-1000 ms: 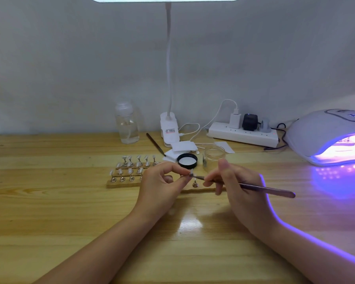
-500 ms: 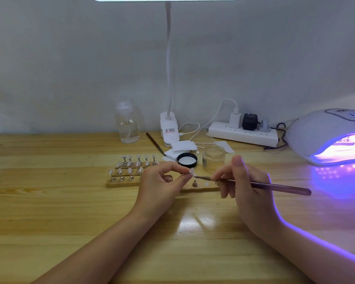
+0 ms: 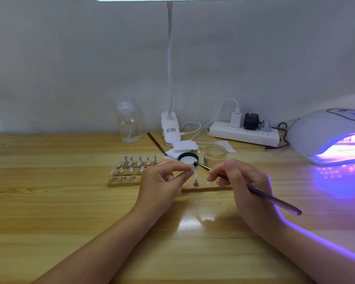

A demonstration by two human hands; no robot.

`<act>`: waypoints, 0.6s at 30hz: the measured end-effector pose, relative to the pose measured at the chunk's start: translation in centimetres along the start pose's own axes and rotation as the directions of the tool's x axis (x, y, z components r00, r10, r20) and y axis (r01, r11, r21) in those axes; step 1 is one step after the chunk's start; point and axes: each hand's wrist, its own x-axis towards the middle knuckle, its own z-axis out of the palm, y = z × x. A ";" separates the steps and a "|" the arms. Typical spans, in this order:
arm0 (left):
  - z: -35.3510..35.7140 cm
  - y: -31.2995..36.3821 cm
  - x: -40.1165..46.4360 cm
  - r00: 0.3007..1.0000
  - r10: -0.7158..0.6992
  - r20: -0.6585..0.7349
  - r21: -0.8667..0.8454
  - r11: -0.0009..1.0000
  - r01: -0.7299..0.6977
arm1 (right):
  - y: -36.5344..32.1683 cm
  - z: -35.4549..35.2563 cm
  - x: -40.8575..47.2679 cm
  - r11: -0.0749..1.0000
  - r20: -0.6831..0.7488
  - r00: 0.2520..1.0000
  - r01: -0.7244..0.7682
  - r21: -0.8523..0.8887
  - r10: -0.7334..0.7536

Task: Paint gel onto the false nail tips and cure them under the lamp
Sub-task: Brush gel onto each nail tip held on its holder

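Left hand (image 3: 162, 181) pinches nail tip (image 3: 192, 167); right hand (image 3: 240, 181) grips brush (image 3: 275, 200); wooden table (image 3: 49, 212), grey wall (image 3: 70, 58).

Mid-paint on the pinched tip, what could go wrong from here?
1. The left hand only pinches the nail tip at its edge; brush pressure from the right hand could flick it loose.
2. The open gel jar and its lid sit just behind both hands; a knuckle could tip them.
3. The curing lamp is glowing nearby; stray light may harden gel on the bristles.

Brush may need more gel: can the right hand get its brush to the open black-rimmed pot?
Probably yes. The right hand holds the brush with its tip already beside the pot; nothing lies between them.
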 end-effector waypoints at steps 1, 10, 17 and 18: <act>0.0 0.0 0.0 1.000 0.001 -0.002 -0.002 1.000 -0.001 | 0.0 0.0 0.0 1.000 -0.001 1.000 -0.005 0.007 0.005; 0.1 0.2 0.0 0.998 -0.035 -0.047 -0.017 0.999 0.034 | 0.1 0.2 -0.1 0.997 -0.018 0.999 -0.032 0.076 0.033; 0.0 0.1 0.0 0.997 -0.060 -0.051 -0.016 0.998 0.060 | 0.2 0.3 -0.1 0.996 0.033 0.998 -0.055 0.065 0.053; 0.0 0.1 -0.1 0.997 -0.064 -0.050 -0.019 0.998 0.063 | 0.1 0.3 -0.2 0.995 0.016 0.999 -0.050 0.091 0.049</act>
